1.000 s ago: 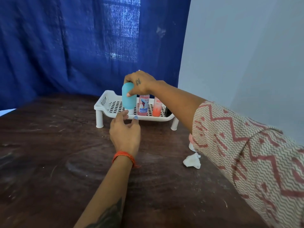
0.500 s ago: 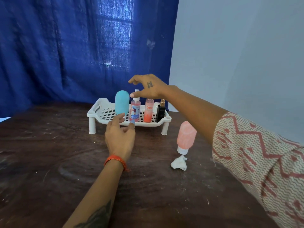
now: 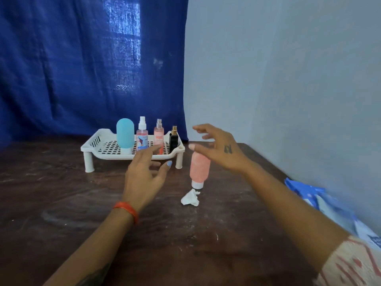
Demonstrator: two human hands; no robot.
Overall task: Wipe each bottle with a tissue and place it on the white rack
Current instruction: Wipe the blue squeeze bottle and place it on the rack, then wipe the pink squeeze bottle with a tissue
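Note:
The white rack [image 3: 97,148] stands on the dark wooden table near the back. On it, upright, are a teal bottle [image 3: 125,135], a pink spray bottle with a white top [image 3: 142,134], a second pink spray bottle [image 3: 159,134] and a small black bottle [image 3: 173,138]. A pink bottle [image 3: 199,169] stands cap-down on the table to the right of the rack. A crumpled white tissue [image 3: 190,198] lies just in front of it. My right hand [image 3: 218,147] hovers over the pink bottle, fingers spread, holding nothing. My left hand [image 3: 144,174] hangs empty in front of the rack.
A blue curtain hangs behind the rack and a pale wall runs along the right side. A blue and white packet [image 3: 327,205] lies at the table's right edge beside my right forearm. The table [image 3: 51,203] shows bare wood to the left and front.
My right hand let go of the teal bottle, which now stands on the rack, and moved right over the pink bottle. My left hand drifted right with its fingers spread.

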